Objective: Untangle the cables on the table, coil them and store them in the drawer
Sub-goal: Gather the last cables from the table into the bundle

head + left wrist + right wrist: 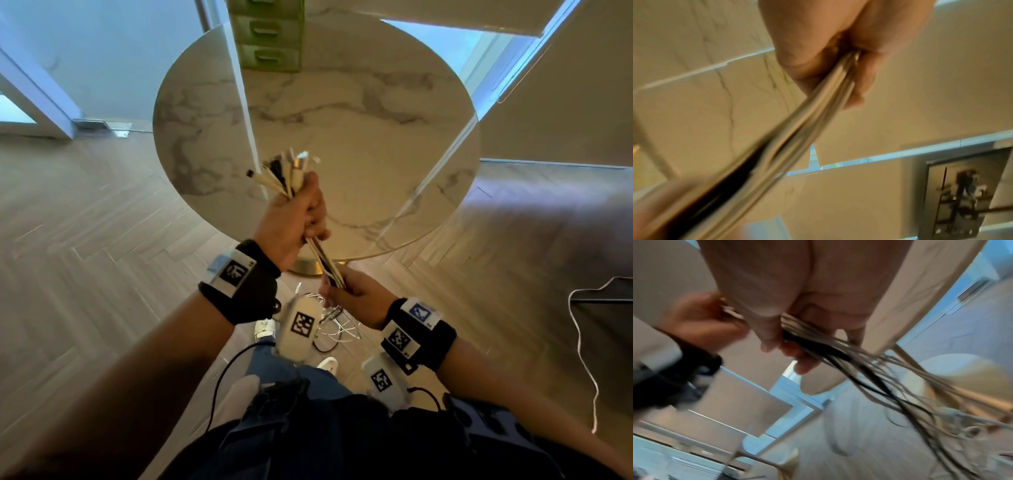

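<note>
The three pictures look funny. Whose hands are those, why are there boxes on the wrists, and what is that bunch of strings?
Those are a person's two hands. One camera sits on the head and looks down; one small camera is strapped to each wrist, so two pictures show fingers very close and blurry. The strings are cables, white ones and black ones. The left hand grips the bunch near the plug ends. The right hand holds it lower down, and the rest dangles to the floor. Behind is a round marble table with green drawers on it.

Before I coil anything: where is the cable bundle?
In the head view, the cable bundle is off the table, stretched between the left hand above and the right hand below.
</note>
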Tool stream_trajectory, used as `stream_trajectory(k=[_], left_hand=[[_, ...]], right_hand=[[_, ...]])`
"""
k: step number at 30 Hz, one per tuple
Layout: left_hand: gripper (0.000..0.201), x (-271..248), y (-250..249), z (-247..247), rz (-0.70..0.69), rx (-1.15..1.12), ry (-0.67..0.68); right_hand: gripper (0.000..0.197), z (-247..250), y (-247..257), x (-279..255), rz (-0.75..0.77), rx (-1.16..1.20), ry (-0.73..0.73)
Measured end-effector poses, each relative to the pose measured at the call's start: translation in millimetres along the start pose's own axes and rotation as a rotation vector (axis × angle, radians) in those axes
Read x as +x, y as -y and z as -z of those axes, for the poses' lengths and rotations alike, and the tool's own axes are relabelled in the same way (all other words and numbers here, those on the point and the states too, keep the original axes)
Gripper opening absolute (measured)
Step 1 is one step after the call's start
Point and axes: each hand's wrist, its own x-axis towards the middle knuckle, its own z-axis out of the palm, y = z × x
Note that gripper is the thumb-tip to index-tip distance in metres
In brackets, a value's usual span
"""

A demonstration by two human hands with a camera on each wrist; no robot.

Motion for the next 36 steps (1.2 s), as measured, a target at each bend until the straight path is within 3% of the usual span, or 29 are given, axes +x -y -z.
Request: stream_trajectory(k=[2,4,7,9,11,12,14,17,19,22,28,34,36], left_hand=[[0.043,4,-18,10,-0.016,-0.113,-0.028],[0.041,5,-35,20,-0.05,-0.078,-0.037],[0.038,4,-30,26,-0.044,0.36,-0.047],[0.03,4,-11,23,-0.033,0.747,0.024],[0.025,4,11,20,-0.025,0.975,0.139],[0.026,4,23,19,0.001,1.064,0.182],[0.024,4,46,19,0.093,1.188,0.238],[0.044,0,64,15,0.211,1.364,0.364],[0.034,1,63,13,0.189,1.436,0.4],[0.013,2,50,17,0.182,1.231,0.291],[0.026,-7,7,9,0.127,0.682,0.098],[0.041,-3,-26,13,0.096,0.473,0.057],[0.047,-5,-28,12,0.095,0.449,0.067]], right_hand=[[0.01,-2,-30,-8,-0.127,-0.174,0.021],[0.017,-4,-52,-17,-0.243,-0.293,0.036],[0.027,-5,-56,-14,-0.293,-0.332,0.037],[0.019,-5,-53,-9,-0.28,-0.325,0.025],[0.008,-4,-49,-4,-0.232,-0.333,0.022],[0.005,-2,-46,-2,-0.219,-0.326,0.019],[0.019,4,-40,3,-0.222,-0.33,0.003],[0.031,13,-38,12,-0.222,-0.416,0.003],[0.03,16,-34,13,-0.192,-0.42,0.005],[0.033,21,-29,8,-0.13,-0.26,-0.08],[0.013,16,-62,-1,-0.123,-0.181,-0.23],[0.014,-10,-102,3,-0.205,-0.272,-0.173],[0.033,-17,-120,4,-0.243,-0.369,-0.103]])
